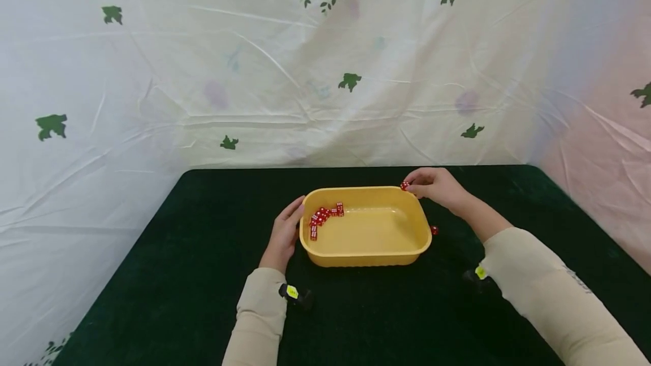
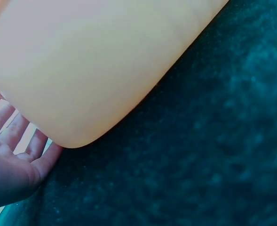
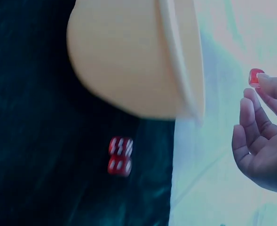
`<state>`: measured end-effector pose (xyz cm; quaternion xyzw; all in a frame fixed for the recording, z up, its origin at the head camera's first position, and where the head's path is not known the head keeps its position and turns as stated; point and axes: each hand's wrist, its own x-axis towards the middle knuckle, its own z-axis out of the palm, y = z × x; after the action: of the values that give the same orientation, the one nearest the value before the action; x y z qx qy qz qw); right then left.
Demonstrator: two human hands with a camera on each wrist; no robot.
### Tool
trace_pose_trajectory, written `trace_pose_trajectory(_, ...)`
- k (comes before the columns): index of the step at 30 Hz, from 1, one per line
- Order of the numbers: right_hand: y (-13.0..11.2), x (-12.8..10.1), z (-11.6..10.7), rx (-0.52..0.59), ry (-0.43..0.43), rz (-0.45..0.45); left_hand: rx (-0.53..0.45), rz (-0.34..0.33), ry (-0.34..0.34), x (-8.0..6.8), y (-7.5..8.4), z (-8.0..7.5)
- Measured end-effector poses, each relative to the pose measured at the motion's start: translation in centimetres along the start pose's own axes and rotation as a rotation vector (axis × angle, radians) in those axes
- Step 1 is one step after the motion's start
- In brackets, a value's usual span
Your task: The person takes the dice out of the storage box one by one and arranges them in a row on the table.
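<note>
Curtained-off tabletop space, room type unclear: leaf-printed drapes (image 1: 285,89), dark green-topped table (image 1: 178,275).

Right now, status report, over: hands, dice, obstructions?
Left hand against yellow tub. Right hand pinching red die near far-right corner. Other dice inside, left; two dice outside. Nothing visibly blocking.

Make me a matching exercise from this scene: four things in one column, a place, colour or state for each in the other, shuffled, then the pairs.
Things
1. Tub
2. Left grip
3. Right grip
4. Tablecloth

Places, colours, states
A. Dark green
B. Pinching a red die
C. Yellow, with red dice inside
D. Beside the tub's left end

Pairs: 1-C, 2-D, 3-B, 4-A
</note>
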<state>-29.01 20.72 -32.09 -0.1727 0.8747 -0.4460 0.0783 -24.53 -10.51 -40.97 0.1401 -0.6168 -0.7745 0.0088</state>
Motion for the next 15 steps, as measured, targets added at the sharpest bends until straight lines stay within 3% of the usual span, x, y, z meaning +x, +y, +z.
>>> trace_pose_trajectory(15,5.5,-3.5,-1.9,0.037,0.023,0.083,-0.004,0.026,-0.008,0.5,-0.4,-0.1)
